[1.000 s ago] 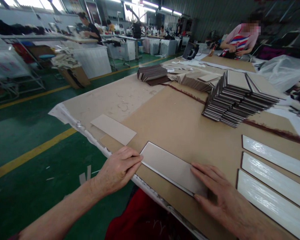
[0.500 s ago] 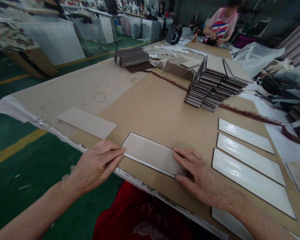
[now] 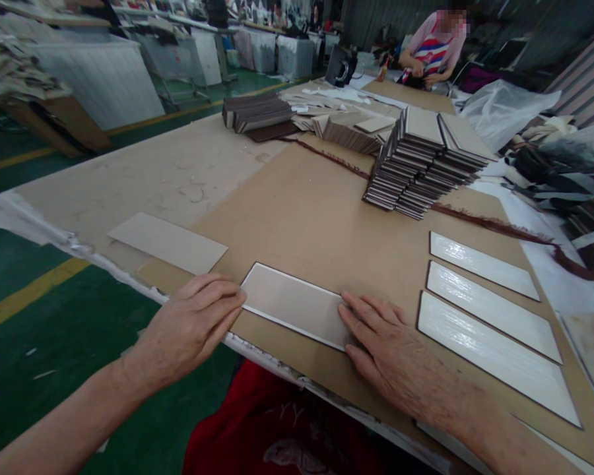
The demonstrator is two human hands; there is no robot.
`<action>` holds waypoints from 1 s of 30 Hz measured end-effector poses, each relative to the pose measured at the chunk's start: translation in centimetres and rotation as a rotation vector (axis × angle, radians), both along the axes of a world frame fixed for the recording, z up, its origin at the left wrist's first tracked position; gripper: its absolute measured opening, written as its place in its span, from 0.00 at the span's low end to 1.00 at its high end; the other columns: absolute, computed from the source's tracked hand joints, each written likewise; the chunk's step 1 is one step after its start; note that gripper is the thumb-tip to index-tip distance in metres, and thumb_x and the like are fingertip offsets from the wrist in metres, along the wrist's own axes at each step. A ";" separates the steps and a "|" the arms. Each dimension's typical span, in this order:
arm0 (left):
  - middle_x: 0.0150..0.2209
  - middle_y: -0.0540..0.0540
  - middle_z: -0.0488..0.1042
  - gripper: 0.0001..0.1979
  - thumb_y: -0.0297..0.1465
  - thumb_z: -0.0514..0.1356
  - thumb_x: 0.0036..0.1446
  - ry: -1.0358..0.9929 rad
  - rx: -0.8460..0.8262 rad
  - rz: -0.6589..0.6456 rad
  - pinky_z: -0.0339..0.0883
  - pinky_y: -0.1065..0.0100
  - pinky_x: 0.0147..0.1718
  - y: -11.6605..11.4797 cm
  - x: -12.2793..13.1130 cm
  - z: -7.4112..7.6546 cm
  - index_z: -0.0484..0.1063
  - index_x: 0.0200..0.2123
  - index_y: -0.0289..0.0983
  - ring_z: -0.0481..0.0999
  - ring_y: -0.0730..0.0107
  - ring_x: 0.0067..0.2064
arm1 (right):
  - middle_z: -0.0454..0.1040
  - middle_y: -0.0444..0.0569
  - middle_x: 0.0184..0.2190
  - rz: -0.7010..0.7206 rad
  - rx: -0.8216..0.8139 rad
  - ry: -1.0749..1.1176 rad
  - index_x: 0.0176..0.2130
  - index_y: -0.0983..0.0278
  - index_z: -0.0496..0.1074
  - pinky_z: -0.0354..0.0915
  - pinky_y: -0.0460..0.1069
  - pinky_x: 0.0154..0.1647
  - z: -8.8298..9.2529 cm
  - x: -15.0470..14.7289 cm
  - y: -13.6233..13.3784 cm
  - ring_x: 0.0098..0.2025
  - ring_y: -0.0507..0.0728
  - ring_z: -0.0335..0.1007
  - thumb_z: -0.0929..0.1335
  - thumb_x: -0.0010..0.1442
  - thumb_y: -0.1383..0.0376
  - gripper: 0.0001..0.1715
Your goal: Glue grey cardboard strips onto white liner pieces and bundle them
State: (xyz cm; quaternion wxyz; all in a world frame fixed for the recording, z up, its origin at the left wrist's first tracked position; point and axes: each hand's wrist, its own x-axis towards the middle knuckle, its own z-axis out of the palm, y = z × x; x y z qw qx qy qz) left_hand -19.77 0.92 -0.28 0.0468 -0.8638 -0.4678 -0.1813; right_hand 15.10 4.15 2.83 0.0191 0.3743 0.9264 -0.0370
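A thin rectangular board (image 3: 292,307), beige with a pale border and a dark rim, lies flat on the table in front of me. My left hand (image 3: 198,320) has its fingers pressed together at the board's left end, pinching the edge. Across the right end rests my right hand (image 3: 381,343), its fingers on the far side and its thumb at the near corner, holding the board between them. That end is partly covered by the hand. Beyond my left hand lies a plain beige strip (image 3: 168,243), touched by neither hand.
Several glossy white panels with dark rims (image 3: 492,310) lie at the right, one partly under my right forearm. Farther back stand stacked dark-edged boards (image 3: 420,165), brown pieces (image 3: 257,112) and loose beige pieces (image 3: 346,125). Another person (image 3: 433,53) works at the far end. The table edge (image 3: 287,373) runs close to me.
My right hand's fingers have shifted slightly and now lie flatter over the board's right end. The left hand stays at the left end. The whole view has moved a little.
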 end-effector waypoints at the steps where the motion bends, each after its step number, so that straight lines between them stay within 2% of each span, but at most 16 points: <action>1: 0.51 0.38 0.73 0.13 0.24 0.56 0.63 0.072 0.008 -0.010 0.64 0.52 0.56 0.0 0.1 0.2 0.72 0.51 0.32 0.68 0.52 0.56 | 0.59 0.53 0.68 0.000 0.021 -0.002 0.64 0.65 0.64 0.61 0.66 0.63 0.1 -0.1 -0.1 0.64 0.69 0.58 0.63 0.66 0.63 0.28; 4: 0.55 0.39 0.71 0.12 0.24 0.54 0.63 0.222 -0.025 -0.040 0.62 0.52 0.59 0.2 0.6 1.1 0.73 0.48 0.31 0.65 0.50 0.59 | 0.63 0.58 0.64 0.017 0.018 -0.011 0.63 0.70 0.64 0.64 0.65 0.61 0.5 -0.6 -0.2 0.60 0.67 0.63 0.62 0.67 0.63 0.28; 6: 0.52 0.40 0.73 0.11 0.26 0.52 0.65 0.245 -0.058 -0.054 0.61 0.52 0.59 0.5 1.2 1.7 0.74 0.44 0.33 0.66 0.52 0.58 | 0.66 0.61 0.62 0.044 -0.012 -0.012 0.63 0.73 0.64 0.64 0.62 0.62 0.8 -1.0 -0.3 0.59 0.66 0.63 0.61 0.67 0.64 0.28; 8: 0.48 0.41 0.74 0.11 0.33 0.54 0.66 0.259 -0.067 -0.060 0.58 0.47 0.60 0.8 1.9 2.1 0.74 0.46 0.37 0.68 0.53 0.55 | 0.65 0.63 0.62 0.050 -0.020 0.001 0.63 0.69 0.64 0.66 0.62 0.59 0.9 -1.5 -0.4 0.60 0.68 0.63 0.63 0.67 0.63 0.28; 9: 0.46 0.41 0.73 0.14 0.38 0.56 0.66 0.272 -0.065 -0.062 0.57 0.43 0.60 1.0 2.3 2.3 0.72 0.51 0.39 0.69 0.52 0.52 | 0.65 0.63 0.62 0.049 -0.015 0.012 0.64 0.65 0.64 0.67 0.63 0.58 0.9 -1.7 -0.5 0.60 0.69 0.63 0.64 0.66 0.60 0.29; 11: 0.42 0.42 0.72 0.27 0.48 0.60 0.60 0.304 -0.064 -0.071 0.53 0.36 0.59 1.3 3.0 2.5 0.67 0.59 0.44 0.69 0.50 0.48 | 0.63 0.62 0.63 0.039 0.000 0.038 0.63 0.58 0.64 0.68 0.66 0.55 0.6 -2.1 -0.7 0.59 0.72 0.63 0.68 0.64 0.54 0.31; 13: 0.39 0.43 0.71 0.34 0.54 0.62 0.55 0.332 -0.069 -0.074 0.51 0.33 0.59 1.5 3.4 2.6 0.66 0.61 0.45 0.69 0.50 0.46 | 0.63 0.62 0.63 0.029 0.014 0.052 0.63 0.57 0.65 0.67 0.67 0.55 0.3 -2.1 -1.0 0.58 0.73 0.64 0.69 0.62 0.49 0.34; 18: 0.40 0.46 0.70 0.28 0.48 0.61 0.60 0.320 -0.129 -0.041 0.48 0.36 0.62 1.4 3.0 2.4 0.66 0.60 0.44 0.70 0.53 0.46 | 0.63 0.59 0.65 0.024 -0.006 0.006 0.64 0.60 0.64 0.62 0.68 0.61 0.3 0.2 -1.5 0.63 0.70 0.60 0.67 0.64 0.47 0.35; 22: 0.43 0.43 0.71 0.27 0.49 0.58 0.61 0.202 -0.132 -0.095 0.51 0.38 0.62 1.7 2.0 1.4 0.66 0.60 0.44 0.71 0.55 0.46 | 0.63 0.55 0.66 0.021 -0.052 -0.019 0.64 0.64 0.64 0.52 0.69 0.68 1.9 2.7 -1.0 0.69 0.68 0.52 0.62 0.69 0.47 0.34; 25: 0.46 0.41 0.71 0.27 0.48 0.59 0.61 0.156 -0.128 -0.110 0.53 0.39 0.62 2.1 1.4 0.7 0.67 0.60 0.44 0.71 0.53 0.50 | 0.55 0.56 0.69 0.004 -0.120 -0.021 0.67 0.67 0.59 0.48 0.65 0.71 2.9 3.1 -0.4 0.71 0.65 0.46 0.58 0.71 0.49 0.35; 28: 0.48 0.42 0.72 0.28 0.47 0.61 0.60 0.129 -0.116 -0.123 0.57 0.43 0.61 2.0 0.8 0.0 0.66 0.61 0.47 0.71 0.52 0.53 | 0.50 0.58 0.71 0.014 -0.183 -0.004 0.69 0.68 0.53 0.50 0.64 0.71 2.5 2.5 -0.9 0.71 0.66 0.46 0.60 0.68 0.43 0.44; 30: 0.52 0.43 0.73 0.29 0.46 0.62 0.60 0.128 -0.077 -0.139 0.61 0.47 0.60 1.6 0.1 -0.8 0.64 0.63 0.50 0.71 0.51 0.56 | 0.50 0.60 0.70 0.046 -0.124 0.038 0.70 0.67 0.52 0.56 0.64 0.68 1.2 2.0 -1.9 0.70 0.69 0.51 0.64 0.63 0.39 0.50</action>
